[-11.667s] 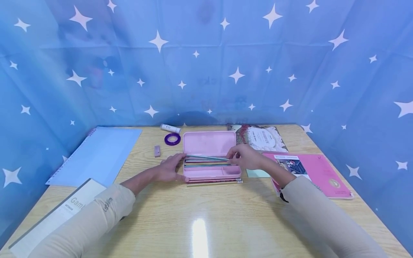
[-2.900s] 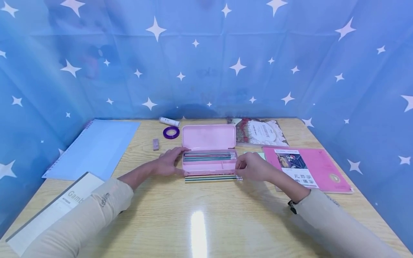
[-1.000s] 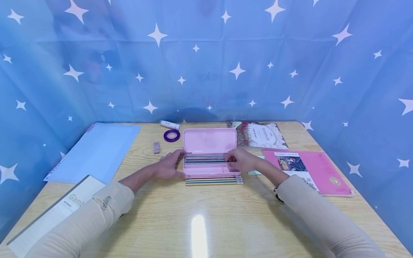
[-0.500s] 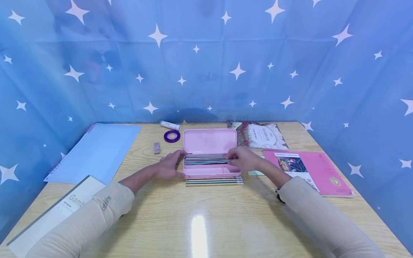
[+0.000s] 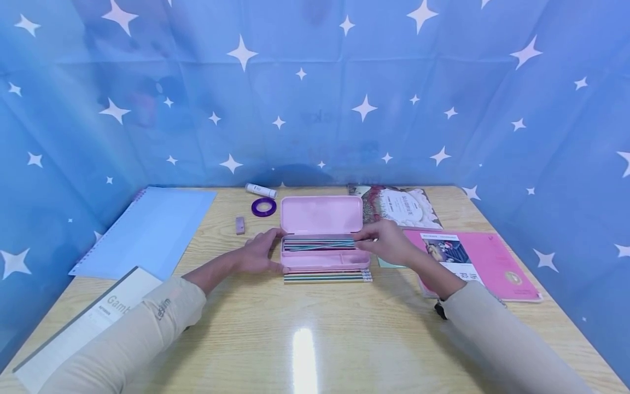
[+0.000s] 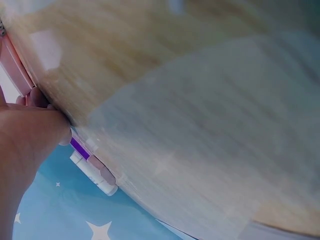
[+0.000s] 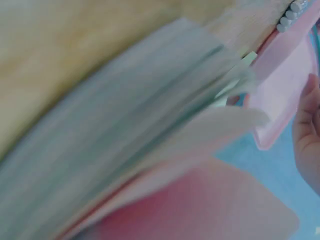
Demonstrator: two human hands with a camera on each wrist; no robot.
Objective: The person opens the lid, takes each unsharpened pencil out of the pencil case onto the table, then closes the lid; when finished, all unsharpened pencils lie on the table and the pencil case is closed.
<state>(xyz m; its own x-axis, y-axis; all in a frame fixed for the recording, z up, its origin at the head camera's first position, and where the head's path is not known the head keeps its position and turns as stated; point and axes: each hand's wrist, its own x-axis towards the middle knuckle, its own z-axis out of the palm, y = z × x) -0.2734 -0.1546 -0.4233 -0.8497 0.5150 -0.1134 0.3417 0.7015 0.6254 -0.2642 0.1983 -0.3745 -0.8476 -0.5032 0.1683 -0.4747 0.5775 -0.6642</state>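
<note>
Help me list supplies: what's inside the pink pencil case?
Slim teal and maroon pencils occupy the pencil case's rear. The right hand hides the back right corner; anything beneath the pencils is covered.

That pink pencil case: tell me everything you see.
The pink pencil case looks plastic and lies open on the table, lid raised behind. Pencils lie in its rear section; a divider splits the front one. The left hand holds its left end; the right hand is at its right end. More pencils line its front edge.
</note>
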